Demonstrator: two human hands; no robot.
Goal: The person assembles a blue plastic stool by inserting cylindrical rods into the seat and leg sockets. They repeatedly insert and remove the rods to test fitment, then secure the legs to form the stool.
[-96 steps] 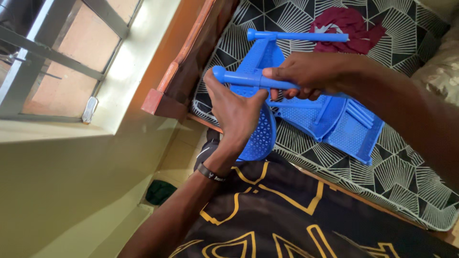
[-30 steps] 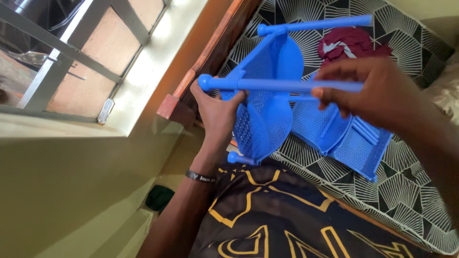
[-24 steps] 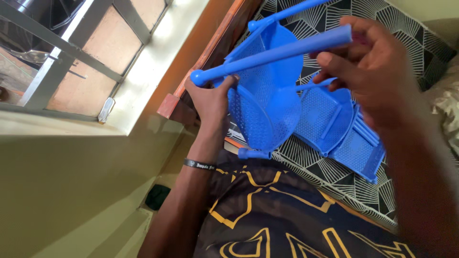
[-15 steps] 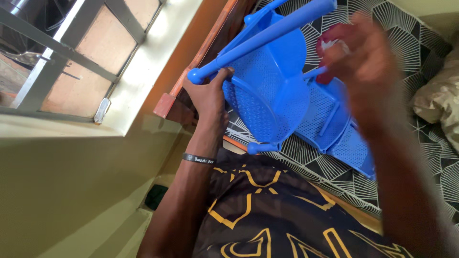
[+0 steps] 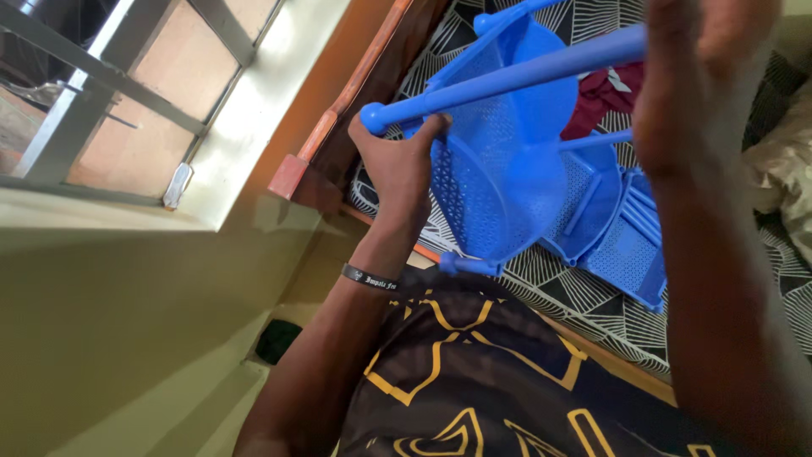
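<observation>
I hold a blue plastic rack in the air over a bed. My left hand (image 5: 402, 165) grips the edge of its perforated round shelf (image 5: 499, 161), just under the capped end of a blue pole (image 5: 507, 80). My right hand (image 5: 698, 80) is closed around that same pole further right, near the top edge of the view. A second pole end (image 5: 463, 266) sticks out below the shelf. More blue perforated shelves (image 5: 622, 245) lie on the bed behind.
The bed has a black-and-white patterned cover (image 5: 592, 300) and a wooden frame (image 5: 355, 80). A maroon cloth (image 5: 605, 97) lies on it. A barred window (image 5: 127, 101) with a pale sill is at left. A beige pillow (image 5: 787, 182) sits at right.
The rack has been tilted up and brought closer to me. My right hand has slid up along the pole toward the top of view; the left hand keeps its hold on the shelf.
</observation>
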